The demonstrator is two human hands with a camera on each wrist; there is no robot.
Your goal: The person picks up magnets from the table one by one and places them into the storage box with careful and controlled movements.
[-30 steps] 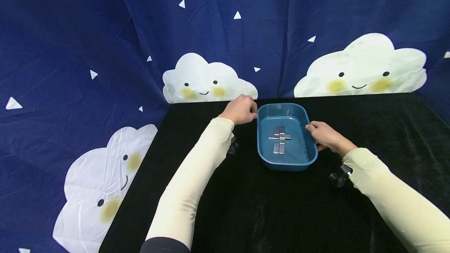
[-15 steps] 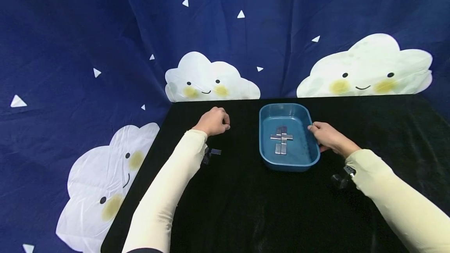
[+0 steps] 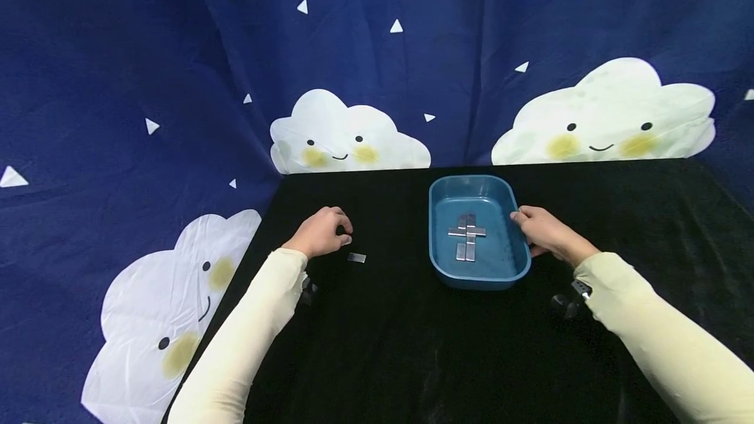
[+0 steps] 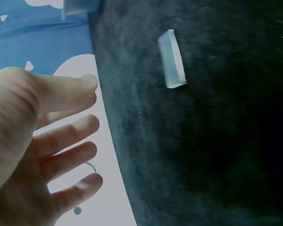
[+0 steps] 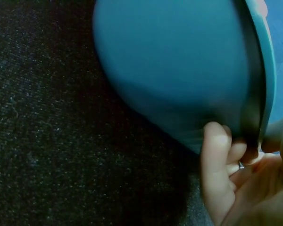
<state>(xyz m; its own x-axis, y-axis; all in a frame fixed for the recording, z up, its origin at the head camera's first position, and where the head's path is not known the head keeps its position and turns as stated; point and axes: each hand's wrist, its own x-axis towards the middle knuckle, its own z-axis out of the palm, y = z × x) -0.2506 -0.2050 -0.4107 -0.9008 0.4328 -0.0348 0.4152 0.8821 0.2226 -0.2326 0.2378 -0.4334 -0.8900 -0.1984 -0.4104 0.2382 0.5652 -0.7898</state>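
My left hand [image 3: 321, 233] hovers over the left part of the table with loosely bent fingers and nothing in its grasp. Just right of it, a small silver rectangular block [image 3: 356, 258] lies alone; the left wrist view shows the same block [image 4: 172, 60] apart from the fingers [image 4: 68, 136]. A blue rectangular tub [image 3: 480, 277] stands right of centre, several similar silver blocks [image 3: 470, 230] lying together in a cross-like cluster on its floor. On the tub's right side my right hand [image 3: 548, 231] grips the rim, thumb at the edge and fingers against the outer wall [image 5: 174, 70].
A black cloth [image 3: 412, 345] covers the table. Behind and to the left hangs a dark blue curtain [image 3: 353, 31] printed with white clouds and triangles. Small dark cameras sit on both wrists.
My left hand has moved from the tub's left rim leftward and nearer to me, uncovering the lone silver block. My right hand stays on the tub, which has not visibly shifted.
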